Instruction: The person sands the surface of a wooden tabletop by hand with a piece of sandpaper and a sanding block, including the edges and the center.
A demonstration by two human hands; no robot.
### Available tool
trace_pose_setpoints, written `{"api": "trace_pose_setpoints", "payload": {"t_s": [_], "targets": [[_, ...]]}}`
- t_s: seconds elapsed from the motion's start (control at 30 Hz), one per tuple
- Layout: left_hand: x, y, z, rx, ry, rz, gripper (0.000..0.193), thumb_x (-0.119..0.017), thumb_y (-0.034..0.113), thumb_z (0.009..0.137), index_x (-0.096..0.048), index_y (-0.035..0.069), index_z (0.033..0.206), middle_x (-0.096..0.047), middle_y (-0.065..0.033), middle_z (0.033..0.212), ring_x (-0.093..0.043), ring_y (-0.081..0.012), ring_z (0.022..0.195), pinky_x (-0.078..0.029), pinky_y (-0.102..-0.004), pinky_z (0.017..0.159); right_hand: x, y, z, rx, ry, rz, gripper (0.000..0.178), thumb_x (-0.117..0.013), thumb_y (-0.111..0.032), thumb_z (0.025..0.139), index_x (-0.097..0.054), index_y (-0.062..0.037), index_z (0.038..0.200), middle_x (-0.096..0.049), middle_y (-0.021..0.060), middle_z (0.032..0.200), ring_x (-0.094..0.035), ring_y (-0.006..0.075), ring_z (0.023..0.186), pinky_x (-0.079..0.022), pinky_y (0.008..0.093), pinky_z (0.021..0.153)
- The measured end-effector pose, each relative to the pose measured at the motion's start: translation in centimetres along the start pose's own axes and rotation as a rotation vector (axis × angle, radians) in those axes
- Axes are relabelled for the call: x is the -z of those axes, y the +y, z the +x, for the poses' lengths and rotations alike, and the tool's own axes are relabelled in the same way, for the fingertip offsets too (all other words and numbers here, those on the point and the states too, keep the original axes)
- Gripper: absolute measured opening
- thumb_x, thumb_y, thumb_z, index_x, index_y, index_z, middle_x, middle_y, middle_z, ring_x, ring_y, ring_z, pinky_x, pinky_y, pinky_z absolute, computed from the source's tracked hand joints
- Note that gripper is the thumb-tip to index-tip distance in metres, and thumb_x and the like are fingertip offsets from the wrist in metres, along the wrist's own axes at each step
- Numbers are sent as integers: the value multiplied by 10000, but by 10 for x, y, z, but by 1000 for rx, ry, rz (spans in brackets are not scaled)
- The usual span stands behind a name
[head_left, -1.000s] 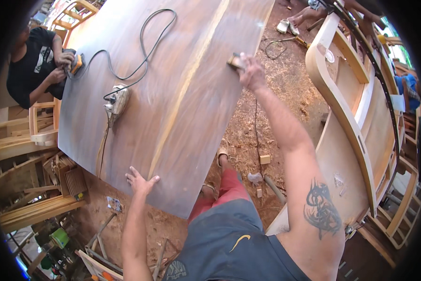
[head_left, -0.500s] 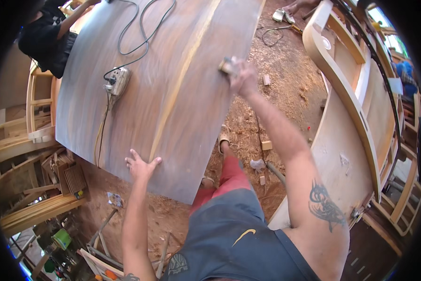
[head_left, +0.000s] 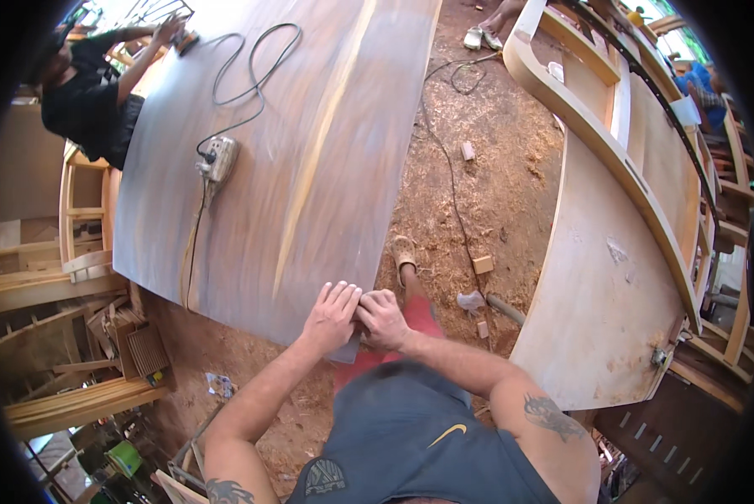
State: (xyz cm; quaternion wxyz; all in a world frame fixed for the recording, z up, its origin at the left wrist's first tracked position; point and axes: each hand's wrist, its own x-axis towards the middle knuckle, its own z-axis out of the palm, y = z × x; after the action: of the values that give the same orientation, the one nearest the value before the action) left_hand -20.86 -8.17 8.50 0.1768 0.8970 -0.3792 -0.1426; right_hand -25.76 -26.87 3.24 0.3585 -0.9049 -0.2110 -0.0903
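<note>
A large brown wooden panel (head_left: 251,214) with a pale yellow streak lies in front of me, its narrow end nearest. Both hands meet over its near right corner. My left hand (head_left: 332,319) lies with fingers stretched out together, pointing away, its fingertips beside the right hand. My right hand (head_left: 382,320) is closed, knuckles up, at the panel's right edge. Whatever sits under its curled fingers is hidden. Further left on the panel rests a worn power strip (head_left: 218,161) with a dark cable (head_left: 264,63) plugged in and looping away.
At the far left a co-worker in black holds a small tool (head_left: 187,40) on the panel. On the right stands a large curved wooden frame (head_left: 595,139) with a pale panel (head_left: 595,311). Wood shavings, a small block (head_left: 483,265) and a cord cover the ground; stacked timber (head_left: 83,399) lies left.
My right hand, holding a small block-like thing, has come back from far along the right edge to the near corner. My left hand has slid right to meet it.
</note>
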Motion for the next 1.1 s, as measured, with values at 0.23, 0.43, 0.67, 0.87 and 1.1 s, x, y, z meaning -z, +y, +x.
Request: {"api": "trace_pose_setpoints", "payload": {"t_s": [0.23,0.43,0.67,0.87,1.1], "targets": [[35,-60,162,-117,190,20,601,-649,87,822,-534,-83,1386,-599,-234,1347,-561,-371,1295,-412,-493,1146,44,117,115,28,106,-143,444,-690,-157,814,-656,-7,1230,-615,122,1199,-590,265,1103,-406,460,982],[75,-121,345,-229,299,51,587,-676,22,840,-574,6,1418,-626,-184,1349,-630,-334,1194,-511,-417,1058,94,255,234,16,196,-284,399,-697,-85,816,-687,-10,1207,-648,137,1229,-601,270,1149,-431,470,1009],[131,-174,540,-164,239,166,560,-602,43,893,-596,136,1445,-725,-123,1238,-705,-302,1094,-547,-399,1000,150,379,365,-198,71,-508,517,-741,-191,867,-640,-91,1364,-641,57,1350,-576,244,1229,-424,420,1071],[142,-174,570,-82,172,214,577,-602,45,884,-606,183,1445,-727,-134,1242,-712,-331,1078,-556,-409,972,167,378,399,-356,-2,-520,501,-701,-227,913,-619,-149,1400,-609,41,1399,-543,244,1294,-381,431,1132],[96,-141,421,-147,239,222,548,-627,105,932,-575,190,1471,-678,-84,1332,-652,-286,1203,-465,-474,1081,104,291,281,-207,174,-379,555,-736,-160,818,-621,-72,1353,-607,97,1316,-552,289,1255,-406,474,1073]]}}
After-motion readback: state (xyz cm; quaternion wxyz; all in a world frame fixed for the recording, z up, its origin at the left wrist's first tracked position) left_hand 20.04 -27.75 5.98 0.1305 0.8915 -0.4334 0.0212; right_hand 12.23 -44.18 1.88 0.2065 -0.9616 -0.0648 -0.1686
